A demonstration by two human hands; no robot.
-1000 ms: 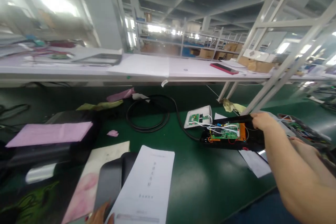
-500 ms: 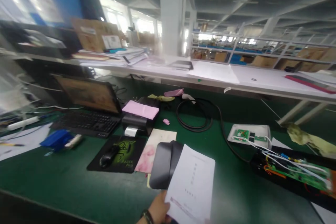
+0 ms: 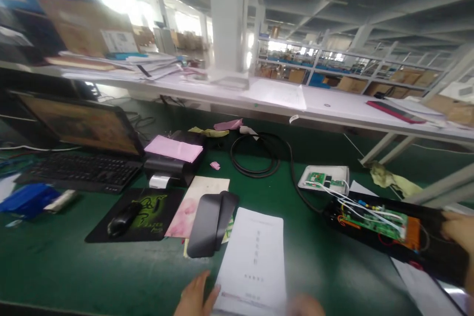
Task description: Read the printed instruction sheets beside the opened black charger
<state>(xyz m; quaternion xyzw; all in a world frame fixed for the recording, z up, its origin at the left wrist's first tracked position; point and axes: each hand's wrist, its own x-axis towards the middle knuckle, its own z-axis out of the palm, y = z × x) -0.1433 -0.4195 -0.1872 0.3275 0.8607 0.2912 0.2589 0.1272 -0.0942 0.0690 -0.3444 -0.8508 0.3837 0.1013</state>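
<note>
My left hand (image 3: 195, 297) is at the bottom edge and grips the lower left corner of a printed white sheet of paper (image 3: 255, 256) lying on the green bench. A blurred skin-coloured shape (image 3: 305, 304) at the sheet's lower right is too smeared to make out. My right hand (image 3: 457, 229) is at the far right, closed on the right end of an open black device case (image 3: 374, 239). The case holds a green circuit board (image 3: 374, 219) with white and red wires. A curved black cover (image 3: 209, 224) lies just left of the sheet.
A laptop screen (image 3: 79, 126), black keyboard (image 3: 83, 172), and a mouse (image 3: 120, 219) on a black mat sit at left. A label printer (image 3: 174, 165) carries pink paper. A coiled black cable (image 3: 255, 155), a white box with a board (image 3: 326, 178) and a white shelf (image 3: 333, 106) lie behind.
The view swung left, then partly back right. My right hand left the picture and is back at the case's right end. My left hand still holds the sheet.
</note>
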